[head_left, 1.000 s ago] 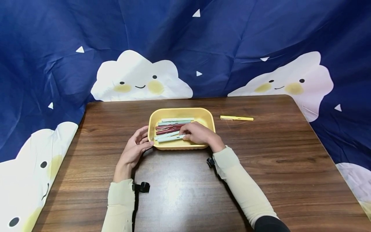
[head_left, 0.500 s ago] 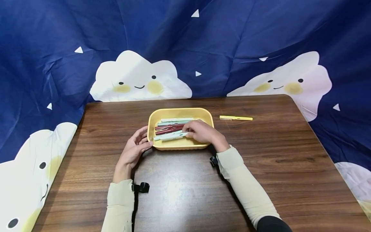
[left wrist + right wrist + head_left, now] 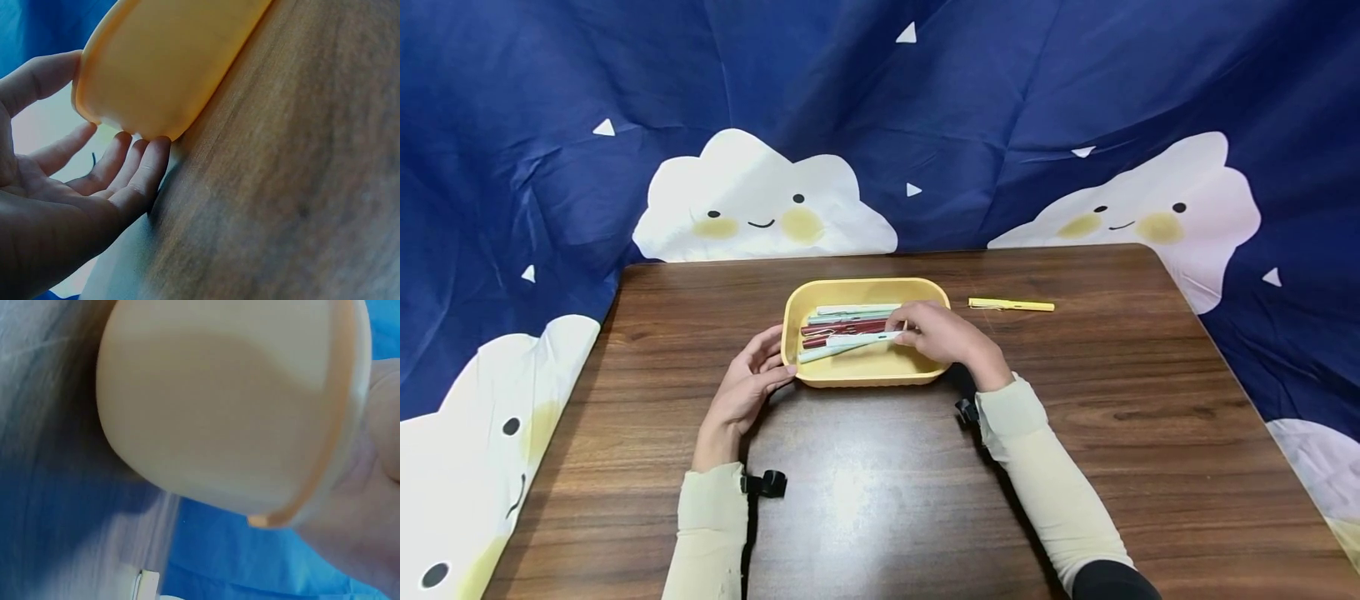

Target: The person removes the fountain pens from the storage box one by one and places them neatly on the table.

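A yellow plastic box (image 3: 868, 382) sits on the table with several pens inside, pale green, white and dark red (image 3: 814, 331). My right hand (image 3: 942, 333) reaches over the box's right side, thumb and fingers pinching one end of a whitish pen (image 3: 856, 339). That pen lies across the pile, over a pale green pen (image 3: 820, 353). My left hand (image 3: 747, 385) holds the left end of the box; in the left wrist view its thumb is at the rim and fingertips touch the wall (image 3: 156, 81). The box wall (image 3: 219, 412) hides the right fingertips in the right wrist view.
A yellow pen (image 3: 1011, 305) lies on the brown wooden table (image 3: 1075, 417), right of the box. Behind the table hangs a blue cloth (image 3: 955, 108) printed with white clouds. A black camera mount sits at each wrist.
My right hand has moved back and slightly right within the box, carrying the whitish pen from the front of the row toward the red pens. The left hand has stayed in place.
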Action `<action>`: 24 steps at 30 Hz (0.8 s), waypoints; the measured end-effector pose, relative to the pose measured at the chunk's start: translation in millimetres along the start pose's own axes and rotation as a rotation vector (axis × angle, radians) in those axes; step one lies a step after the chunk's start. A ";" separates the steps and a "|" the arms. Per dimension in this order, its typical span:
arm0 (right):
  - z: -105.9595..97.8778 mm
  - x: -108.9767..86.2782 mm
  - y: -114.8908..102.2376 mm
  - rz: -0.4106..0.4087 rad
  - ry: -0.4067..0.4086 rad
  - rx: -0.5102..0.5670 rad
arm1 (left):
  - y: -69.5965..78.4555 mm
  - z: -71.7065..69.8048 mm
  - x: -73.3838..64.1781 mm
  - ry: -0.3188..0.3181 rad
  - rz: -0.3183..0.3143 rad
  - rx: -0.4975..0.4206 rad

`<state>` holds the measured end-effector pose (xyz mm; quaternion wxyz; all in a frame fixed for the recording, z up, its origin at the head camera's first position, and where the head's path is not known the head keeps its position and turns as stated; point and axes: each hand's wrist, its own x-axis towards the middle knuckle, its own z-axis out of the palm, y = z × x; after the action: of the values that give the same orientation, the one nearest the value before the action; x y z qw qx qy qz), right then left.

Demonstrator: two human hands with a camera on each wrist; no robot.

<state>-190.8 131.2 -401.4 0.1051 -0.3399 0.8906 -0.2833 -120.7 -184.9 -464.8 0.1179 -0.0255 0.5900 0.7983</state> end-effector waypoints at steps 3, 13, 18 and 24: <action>-3.1 -2.3 2.3 -0.007 0.021 0.004 | -0.5 -0.9 0.3 0.000 0.002 -0.001; -13.6 -11.3 6.3 0.042 0.084 0.023 | 0.0 -0.5 -0.9 0.000 -0.007 -0.004; -17.6 -13.8 9.9 0.030 0.098 0.015 | -0.1 -0.4 -0.9 -0.002 -0.006 -0.004; -24.5 -19.9 13.6 0.048 0.118 0.021 | 0.8 -0.2 -0.5 -0.001 -0.011 -0.001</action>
<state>-192.7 163.3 -389.3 0.0629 -0.3000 0.9002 -0.3094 -120.4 -185.4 -464.0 0.1226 -0.0284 0.5894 0.7980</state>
